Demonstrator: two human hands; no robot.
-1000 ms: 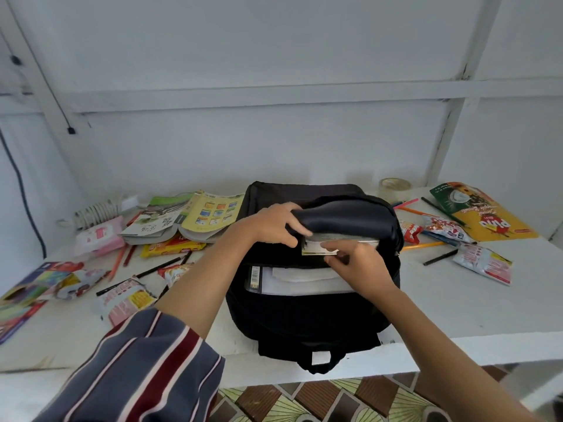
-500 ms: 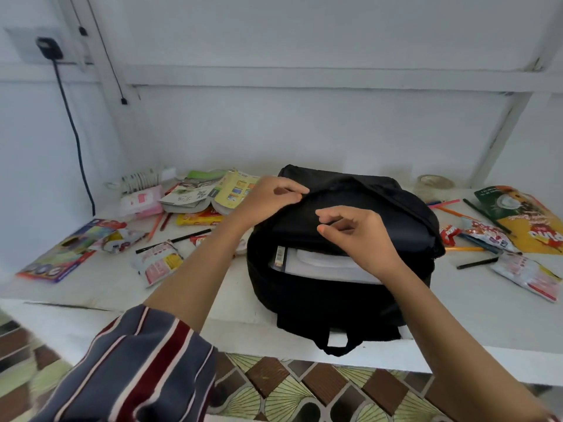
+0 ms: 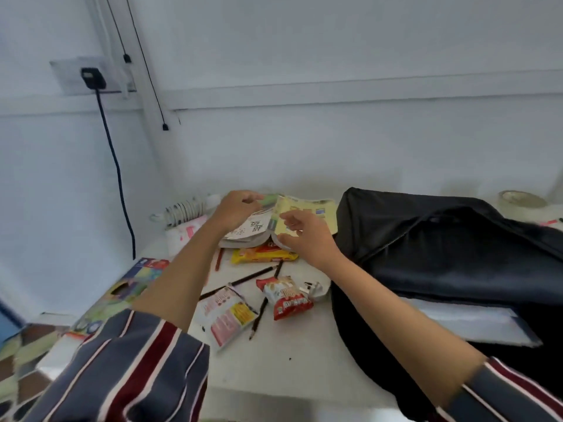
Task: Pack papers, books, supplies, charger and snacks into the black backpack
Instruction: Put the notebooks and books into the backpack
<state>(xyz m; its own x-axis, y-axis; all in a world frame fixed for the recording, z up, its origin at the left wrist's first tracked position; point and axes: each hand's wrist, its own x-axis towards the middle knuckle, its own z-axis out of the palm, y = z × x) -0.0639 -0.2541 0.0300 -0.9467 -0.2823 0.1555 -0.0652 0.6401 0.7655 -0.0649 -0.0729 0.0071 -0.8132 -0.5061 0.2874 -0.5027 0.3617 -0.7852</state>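
Fingers [image 3: 291, 222] half-open at the books [image 3: 316, 210]

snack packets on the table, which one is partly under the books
The yellow packet: its far edge is tucked under the open books. The red packet and the pink-and-white packet lie uncovered, apart from the books.

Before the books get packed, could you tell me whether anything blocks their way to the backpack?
Nothing visible does: the books lie right beside the black backpack, its mouth open with white papers inside.
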